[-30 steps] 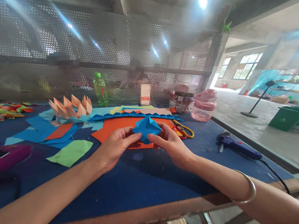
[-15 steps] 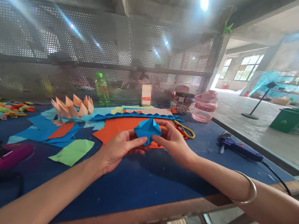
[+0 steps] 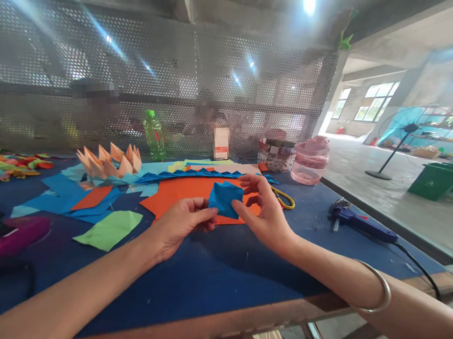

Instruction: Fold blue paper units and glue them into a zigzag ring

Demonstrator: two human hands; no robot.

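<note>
A folded piece of blue paper [image 3: 225,199] is held up over the table, pinched at its left edge between the thumb and fingers of my left hand [image 3: 189,215]. On its other side is my right hand [image 3: 265,208], fingers spread and raised, the thumb at the paper's right edge; whether it touches is hard to tell. Orange paper sheets [image 3: 170,196] lie just behind both hands. Beyond them runs a blue folded paper strip [image 3: 188,175] with a zigzag edge. Scissors with yellow handles [image 3: 285,199] are partly hidden by my right hand.
Right of my hands lies a blue glue gun [image 3: 362,222] with a cord. A pink cup [image 3: 310,162], a patterned round container [image 3: 275,155] and a green bottle [image 3: 154,136] stand at the back. Left are a peach paper crown [image 3: 111,164] and a green sheet [image 3: 109,230].
The blue paper has turned, showing a flatter, different face. My right fingers have come off it and opened, while my left hand keeps its pinch.
</note>
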